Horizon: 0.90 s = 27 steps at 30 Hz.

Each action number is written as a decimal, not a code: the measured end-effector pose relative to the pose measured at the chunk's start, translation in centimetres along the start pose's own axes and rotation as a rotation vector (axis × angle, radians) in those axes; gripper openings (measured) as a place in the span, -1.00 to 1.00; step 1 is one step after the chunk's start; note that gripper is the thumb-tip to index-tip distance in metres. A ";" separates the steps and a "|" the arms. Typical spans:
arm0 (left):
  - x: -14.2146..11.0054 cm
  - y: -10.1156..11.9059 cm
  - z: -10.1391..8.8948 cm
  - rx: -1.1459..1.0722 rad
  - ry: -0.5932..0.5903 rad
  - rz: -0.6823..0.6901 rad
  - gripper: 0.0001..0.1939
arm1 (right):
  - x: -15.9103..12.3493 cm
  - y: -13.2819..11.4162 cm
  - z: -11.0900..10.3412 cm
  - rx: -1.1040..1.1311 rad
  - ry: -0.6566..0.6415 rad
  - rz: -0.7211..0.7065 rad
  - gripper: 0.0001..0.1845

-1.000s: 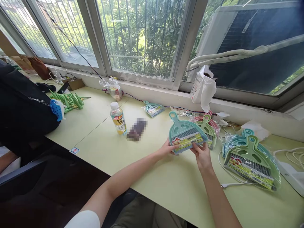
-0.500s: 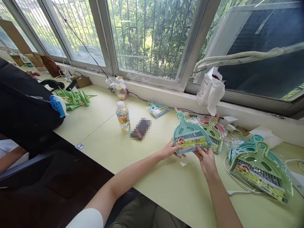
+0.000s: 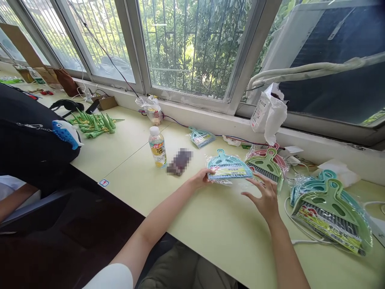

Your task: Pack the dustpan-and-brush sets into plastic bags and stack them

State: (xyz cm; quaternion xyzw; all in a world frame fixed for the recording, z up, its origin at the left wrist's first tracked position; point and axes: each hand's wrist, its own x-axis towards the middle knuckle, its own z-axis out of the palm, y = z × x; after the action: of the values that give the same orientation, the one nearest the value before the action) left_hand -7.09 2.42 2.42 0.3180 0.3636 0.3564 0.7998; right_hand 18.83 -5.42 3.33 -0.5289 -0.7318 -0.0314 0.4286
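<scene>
Windows (image 3: 192, 48) line the yellow-green table (image 3: 210, 224) (teal dustpan (image 3: 227, 169) over it).

the table (image 3: 222, 224) leaves room in front, bagged dustpans (image 3: 335, 204) blocking right.

I record the held dustpan set (image 3: 230, 167) as turquoise. I find the fish charm (image 3: 66, 134) spotted blue and white, the tabletop (image 3: 222, 224) pale yellow-green.

Pale green table (image 3: 216, 218), grey-framed windows (image 3: 192, 48), white wall (image 3: 207, 121), bright daylight
</scene>
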 end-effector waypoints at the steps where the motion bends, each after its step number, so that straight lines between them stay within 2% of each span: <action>1: 0.1 0.0 -0.1 0.022 -0.004 -0.023 -0.68 | 0.0 -0.1 0.1 0.010 0.021 0.014 -0.69; 3: 0.0 0.1 -0.2 0.086 -0.060 -0.070 -0.63 | -0.1 -0.1 0.2 0.047 0.075 0.061 -0.77; 6: -0.4 0.3 0.0 0.162 -0.177 -0.096 -0.56 | -0.1 -0.1 -0.1 0.184 0.094 0.148 -0.78; 9: -0.7 0.3 0.1 0.173 -0.225 -0.061 -0.55 | -0.1 -0.1 -0.3 0.373 0.082 0.236 -0.80; 12: -0.8 0.1 0.1 0.181 -0.262 -0.058 -0.57 | -0.2 -0.2 0.0 0.464 0.099 0.304 -0.79; 17: -1.4 -0.1 0.5 0.243 -0.386 -0.067 -0.48 | -0.3 -0.6 1.1 0.329 0.246 0.351 -0.74; 20: -2.3 -0.1 1.5 0.301 -0.445 0.031 -0.33 | -0.2 -1.0 1.5 0.227 0.387 0.379 -0.73; 22: -2.8 -0.1 2.1 0.347 -0.464 0.095 -0.26 | -0.2 -1.3 1.5 0.274 0.429 0.401 -0.73; 24: -3.2 0.0 2.4 0.390 -0.476 0.115 -0.23 | -0.2 -1.7 1.5 0.376 0.416 0.449 -0.67; 27: -3.4 0.3 2.5 0.430 -0.464 0.134 -0.24 | -0.2 -1.8 1.6 0.605 0.286 0.641 -0.38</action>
State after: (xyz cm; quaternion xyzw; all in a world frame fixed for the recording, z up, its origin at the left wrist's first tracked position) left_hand -6.82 -0.72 5.17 0.5757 0.2168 0.2415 0.7505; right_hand 16.47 -5.55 2.88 -0.5699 -0.4412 0.2451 0.6485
